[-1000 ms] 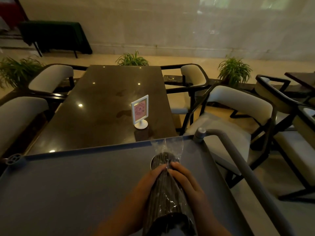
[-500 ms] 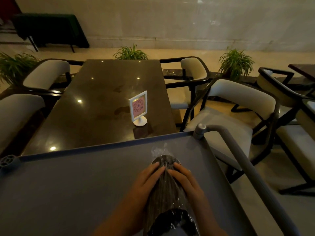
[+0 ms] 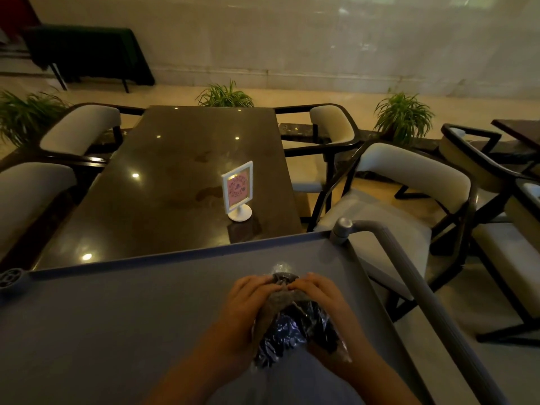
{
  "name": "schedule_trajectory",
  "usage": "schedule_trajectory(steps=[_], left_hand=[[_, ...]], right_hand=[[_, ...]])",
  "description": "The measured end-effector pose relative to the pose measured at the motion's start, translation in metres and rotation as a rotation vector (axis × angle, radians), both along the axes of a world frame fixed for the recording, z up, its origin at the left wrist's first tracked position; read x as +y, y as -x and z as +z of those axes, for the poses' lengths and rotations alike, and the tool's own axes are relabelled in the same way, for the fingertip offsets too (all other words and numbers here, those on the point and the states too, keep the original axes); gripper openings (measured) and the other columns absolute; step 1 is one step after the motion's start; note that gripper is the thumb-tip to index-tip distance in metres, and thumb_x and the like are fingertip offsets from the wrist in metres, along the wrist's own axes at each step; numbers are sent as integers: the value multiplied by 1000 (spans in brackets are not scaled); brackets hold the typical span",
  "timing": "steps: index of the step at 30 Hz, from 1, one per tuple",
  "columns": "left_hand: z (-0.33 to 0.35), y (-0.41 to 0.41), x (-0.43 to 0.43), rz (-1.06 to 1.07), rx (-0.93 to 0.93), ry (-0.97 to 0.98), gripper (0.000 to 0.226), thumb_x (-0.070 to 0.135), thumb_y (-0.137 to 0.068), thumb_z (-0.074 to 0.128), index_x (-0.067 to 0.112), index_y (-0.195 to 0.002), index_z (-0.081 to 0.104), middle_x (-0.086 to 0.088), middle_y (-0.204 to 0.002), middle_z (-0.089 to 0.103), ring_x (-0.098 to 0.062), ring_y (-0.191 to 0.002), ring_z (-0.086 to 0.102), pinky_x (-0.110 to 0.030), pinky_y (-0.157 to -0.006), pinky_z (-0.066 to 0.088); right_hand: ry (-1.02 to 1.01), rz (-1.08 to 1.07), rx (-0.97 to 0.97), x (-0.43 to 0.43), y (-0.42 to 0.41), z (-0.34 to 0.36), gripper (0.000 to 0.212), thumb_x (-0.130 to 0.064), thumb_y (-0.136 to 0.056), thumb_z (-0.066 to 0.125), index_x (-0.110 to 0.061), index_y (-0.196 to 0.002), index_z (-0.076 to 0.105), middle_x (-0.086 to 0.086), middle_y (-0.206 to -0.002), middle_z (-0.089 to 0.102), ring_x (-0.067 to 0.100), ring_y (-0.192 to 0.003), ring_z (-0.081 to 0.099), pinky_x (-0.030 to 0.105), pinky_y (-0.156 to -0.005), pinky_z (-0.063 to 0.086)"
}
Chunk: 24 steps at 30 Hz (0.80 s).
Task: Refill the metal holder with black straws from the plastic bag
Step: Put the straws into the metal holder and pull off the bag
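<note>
A clear plastic bag [image 3: 292, 331] packed with black straws stands tilted over the grey cart top [image 3: 117, 331]. My left hand [image 3: 248, 299] and my right hand [image 3: 318, 290] both grip its upper end, with fingertips almost meeting. Just beyond my fingers a dark rounded rim [image 3: 285, 277] shows with a wisp of crumpled plastic above it. I cannot tell whether that rim is the metal holder or the straw ends. The holder's body is hidden behind the bag and hands.
The cart's grey handle bar [image 3: 409, 273] runs along the right side. Beyond the cart is a dark glossy table [image 3: 175, 185] with a white framed sign [image 3: 238, 191]. Cushioned chairs [image 3: 394, 200] flank the table, and potted plants stand behind.
My hands slid up the bag toward its far end and closed together. The loose plastic tip is now crumpled down, and the bag's lower part looks slacker and wrinkled.
</note>
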<state>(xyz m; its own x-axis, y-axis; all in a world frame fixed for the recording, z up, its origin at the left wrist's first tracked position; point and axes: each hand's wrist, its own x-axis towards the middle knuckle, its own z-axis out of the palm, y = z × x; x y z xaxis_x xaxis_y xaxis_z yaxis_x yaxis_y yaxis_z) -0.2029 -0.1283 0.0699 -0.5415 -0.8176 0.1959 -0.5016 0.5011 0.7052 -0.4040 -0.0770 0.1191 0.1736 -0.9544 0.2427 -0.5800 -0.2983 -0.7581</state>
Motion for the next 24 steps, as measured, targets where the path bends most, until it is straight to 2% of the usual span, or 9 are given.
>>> schedule_trajectory(steps=[2, 4, 7, 10, 12, 15, 18, 21, 24], left_hand=[[17, 0, 0, -25, -5, 6, 59, 63, -80, 65, 63, -132, 38, 24, -154, 22, -4, -145, 18, -26, -115, 23], [27, -1, 0, -10, 30, -120, 69, 44, -76, 79, 75, -121, 37, 9, -159, 22, -15, -147, 23, -40, -117, 30], [26, -2, 2, 71, 124, -271, 80, 30, -76, 85, 79, -117, 37, 2, -157, 31, -16, -142, 35, -45, -116, 34], [6, -9, 1, 101, 148, -361, 67, 39, -73, 83, 50, -131, 52, 19, -140, 50, 3, -129, 47, -28, -108, 45], [-3, -15, 4, 130, 169, -394, 60, 45, -70, 81, 63, -119, 52, 34, -124, 56, 13, -118, 51, -9, -92, 47], [-11, -20, 7, 217, 207, -470, 61, 37, -72, 81, 75, -105, 46, 27, -118, 62, 9, -114, 57, -8, -81, 48], [-6, -23, 3, 238, 279, -462, 70, 30, -73, 82, 77, -105, 42, 25, -121, 58, 23, -109, 53, -1, -76, 48], [11, -25, -4, 227, 335, -459, 63, 47, -65, 80, 72, -112, 46, 25, -127, 57, 8, -118, 53, -18, -96, 46], [23, -27, -7, 181, 395, -461, 55, 44, -72, 76, 55, -121, 55, 17, -132, 57, -3, -121, 56, -27, -100, 47]], right_hand=[[-72, -16, 15, -8, 1, -5, 57, -41, -71, 79, -55, -119, 50, -21, -136, 39, 11, -135, 39, 38, -109, 41], [-218, -71, -41, -12, 0, -14, 76, -32, -72, 83, -66, -124, 40, -23, -137, 42, 10, -137, 37, 37, -112, 38], [-419, -134, -156, -14, -5, -27, 78, -24, -75, 80, -37, -141, 39, -12, -129, 57, -4, -116, 55, 29, -101, 49], [-440, -85, -157, -15, -12, -35, 54, -16, -76, 79, -34, -121, 54, -16, -101, 66, -16, -96, 60, 8, -80, 50], [-459, -83, -172, -14, -17, -44, 50, -15, -78, 78, -26, -121, 56, -16, -98, 65, -16, -92, 61, 2, -74, 46], [-471, -119, -194, -15, -30, -48, 51, -19, -80, 76, -14, -127, 56, -12, -103, 64, -8, -87, 62, 4, -73, 47], [-354, -130, -175, -21, -39, -41, 35, -18, -78, 78, -35, -104, 61, -14, -95, 63, -7, -84, 60, 5, -72, 46], [-328, -143, -275, -22, -36, -32, 54, -20, -76, 80, -45, -113, 51, -21, -111, 59, -8, -103, 58, 10, -79, 49], [-351, -153, -385, -18, -28, -30, 61, -24, -80, 76, -40, -131, 46, -23, -121, 52, -1, -112, 57, 21, -86, 55]])
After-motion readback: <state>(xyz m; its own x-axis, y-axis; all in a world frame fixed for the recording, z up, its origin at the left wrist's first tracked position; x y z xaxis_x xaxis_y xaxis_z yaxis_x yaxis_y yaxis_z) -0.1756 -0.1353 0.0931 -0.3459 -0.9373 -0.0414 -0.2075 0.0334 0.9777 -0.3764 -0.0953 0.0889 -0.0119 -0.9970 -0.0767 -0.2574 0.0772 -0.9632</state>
